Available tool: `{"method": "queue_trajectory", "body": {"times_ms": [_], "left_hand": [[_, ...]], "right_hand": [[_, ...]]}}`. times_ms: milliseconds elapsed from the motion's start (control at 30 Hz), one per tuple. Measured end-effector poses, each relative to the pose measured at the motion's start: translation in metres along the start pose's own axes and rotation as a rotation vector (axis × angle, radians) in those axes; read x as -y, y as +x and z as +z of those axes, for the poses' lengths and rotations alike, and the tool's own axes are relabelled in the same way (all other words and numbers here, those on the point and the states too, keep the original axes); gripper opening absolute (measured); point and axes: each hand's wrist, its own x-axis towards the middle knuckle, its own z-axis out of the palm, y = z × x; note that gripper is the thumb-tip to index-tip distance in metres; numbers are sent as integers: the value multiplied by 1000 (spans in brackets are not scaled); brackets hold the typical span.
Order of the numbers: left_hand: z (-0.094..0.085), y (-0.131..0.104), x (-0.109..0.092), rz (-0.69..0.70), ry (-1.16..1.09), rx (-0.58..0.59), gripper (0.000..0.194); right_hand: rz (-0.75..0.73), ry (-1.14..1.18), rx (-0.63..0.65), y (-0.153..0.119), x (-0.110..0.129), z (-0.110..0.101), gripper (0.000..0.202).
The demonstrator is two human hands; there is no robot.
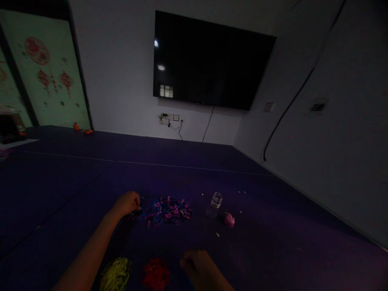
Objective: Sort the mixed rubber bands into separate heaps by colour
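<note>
Nearest the camera, at the lower frame edge, the right hand [195,260] is positioned just beside a red heap [156,275]; its fingers are curled inward, and whether they pinch anything cannot be determined. Largest item: a dark purple surface [257,250], which extends to a pale wall [118,72]. Next in size: a black television screen [212,64], mounted on that wall. On the surface, a pile of blue and pink loops [176,211] occupies the area ahead of both hands. The left hand [129,203] is located at the left end of this pile, fingers bent downward; a grip on any loop cannot be confirmed. A yellow heap [117,275] is situated left of the red one. Right of the loops stands an upright clear bottle [214,205]. Near its base is a smaller pink object [229,220].
</note>
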Motion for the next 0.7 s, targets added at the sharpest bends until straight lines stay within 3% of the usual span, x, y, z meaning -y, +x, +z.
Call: {"method": "queue_trajectory", "body": {"times_ms": [167, 400, 567, 700], "left_hand": [[7, 2, 0, 34, -22, 17, 12], [14, 5, 4, 83, -55, 30, 21], [16, 5, 10, 91, -60, -5, 16], [14, 3, 15, 87, -50, -43, 15]], "right_hand": [[-10, -72, 87, -3, 46, -28, 19], [-95, -96, -19, 10, 96, -77, 27], [-172, -79, -132, 29, 116, -104, 29], [-193, -42, -187, 38, 117, -112, 32]]}}
